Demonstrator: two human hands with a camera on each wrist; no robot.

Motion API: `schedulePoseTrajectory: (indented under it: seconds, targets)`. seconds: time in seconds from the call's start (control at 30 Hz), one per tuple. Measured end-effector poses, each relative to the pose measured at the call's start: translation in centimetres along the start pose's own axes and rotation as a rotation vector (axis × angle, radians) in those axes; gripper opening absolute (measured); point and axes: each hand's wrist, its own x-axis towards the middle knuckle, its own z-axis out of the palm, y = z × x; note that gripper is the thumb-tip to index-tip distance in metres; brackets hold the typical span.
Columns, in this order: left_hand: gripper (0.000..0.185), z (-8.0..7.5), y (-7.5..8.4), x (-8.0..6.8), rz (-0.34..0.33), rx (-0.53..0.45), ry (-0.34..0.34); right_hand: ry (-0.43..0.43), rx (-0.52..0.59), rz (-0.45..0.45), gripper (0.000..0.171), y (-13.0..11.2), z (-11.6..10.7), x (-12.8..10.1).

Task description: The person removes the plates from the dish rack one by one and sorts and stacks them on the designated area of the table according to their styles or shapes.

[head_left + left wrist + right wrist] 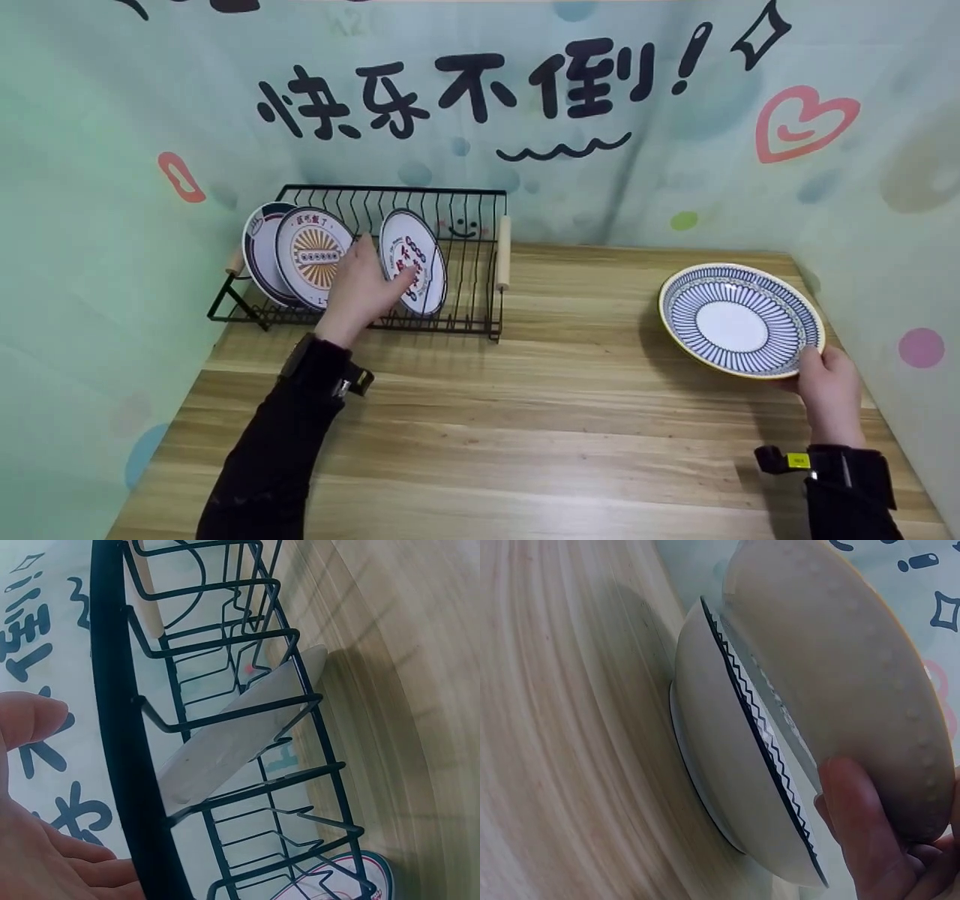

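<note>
A blue-and-white patterned plate [731,328] with a yellow rim is held by my right hand [831,386], which pinches its near right edge. In the right wrist view, the plate's plain underside [855,682] is tilted above a bowl [720,742] with a zigzag rim, which stands on the table; the head view hides that bowl. My left hand [367,285] is in front of the rack [450,328], between a sunburst plate [315,255] and a plate with red lettering [412,262]. The left wrist view shows its thumb spread apart, with nothing gripped.
Behind the sunburst plate leans another dark-rimmed plate [262,247] at the rack's left end. The rack has wooden handles [504,251]. A printed cloth [570,187] hangs behind the wooden table [562,420] and at both sides.
</note>
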Motion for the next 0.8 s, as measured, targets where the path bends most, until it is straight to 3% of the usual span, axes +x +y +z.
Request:
schedulePoseTrajectory:
  seconds: [0.47,0.8]
  targets:
    - [0.097,-0.33,0.09,0.22,-0.006,-0.001,-0.028,-0.023,-0.12,0.0,0.054,0.54,-0.54,0.25]
    - [0.096,-0.28,-0.14,0.21,-0.021,0.029,-0.035,-0.105,-0.158,0.114,0.066,-0.21,-0.93,0.56]
